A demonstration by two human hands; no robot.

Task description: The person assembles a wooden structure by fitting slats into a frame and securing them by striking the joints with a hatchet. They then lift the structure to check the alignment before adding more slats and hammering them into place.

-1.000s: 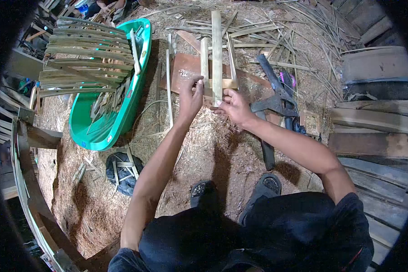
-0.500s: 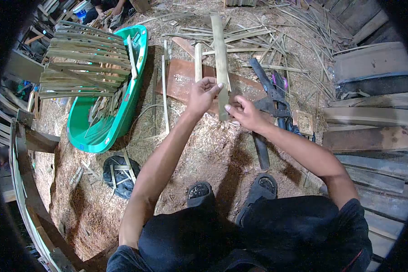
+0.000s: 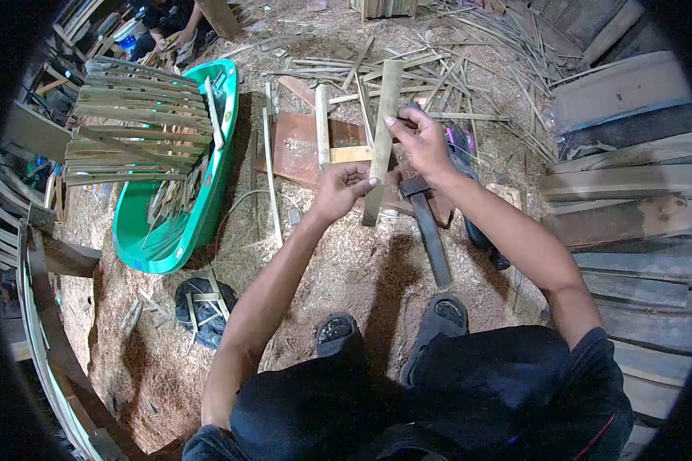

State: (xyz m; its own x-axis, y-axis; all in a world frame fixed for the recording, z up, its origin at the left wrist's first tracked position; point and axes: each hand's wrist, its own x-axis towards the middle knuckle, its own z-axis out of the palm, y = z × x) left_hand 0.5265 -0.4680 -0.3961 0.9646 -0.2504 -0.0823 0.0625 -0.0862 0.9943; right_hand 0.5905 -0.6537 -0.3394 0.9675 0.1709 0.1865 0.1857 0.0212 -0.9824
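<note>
Both hands hold one flat bamboo slat (image 3: 382,150), lifted and slightly tilted above the ground. My left hand (image 3: 343,189) grips its lower part between thumb and fingers. My right hand (image 3: 419,138) pinches it higher up. Under the hands lies a reddish-brown board (image 3: 296,146) with a short bamboo stick (image 3: 322,127) and a cross piece (image 3: 350,154) resting on it. My two feet in dark sandals (image 3: 392,330) stand on the sawdust below.
A green plastic tub (image 3: 173,223) with bamboo strips stands at left, a woven slat panel (image 3: 138,115) over it. A hammer (image 3: 427,227) lies right of the board. Loose bamboo strips (image 3: 454,61) litter the far ground; wooden planks (image 3: 630,192) stack at right. Another person crouches far left.
The slat has been lifted off the board. My right hand slid up from its lower end to its upper part; my left hand moved down to the lower part.
</note>
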